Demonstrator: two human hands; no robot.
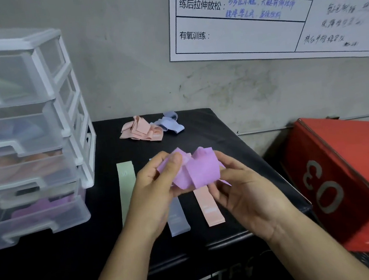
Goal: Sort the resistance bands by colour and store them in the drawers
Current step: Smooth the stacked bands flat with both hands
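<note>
We hold a bunch of purple bands [194, 173] above the black box top [238, 156], left hand [155, 193] pinching it with thumb over fingers, right hand [242, 193] cupping it from below. Flat on the box beneath: green band [126, 183], blue band [178, 221], pink band [209, 208]. Pink pile [141, 129] touches blue pile [171, 123] at the far edge. Drawer unit [29, 134] stands left, purple visible in its bottom drawer [40, 214]

One head-worn camera looks forward and down, close above the black box [213, 141], facing the wall [136, 64] behind it.
</note>
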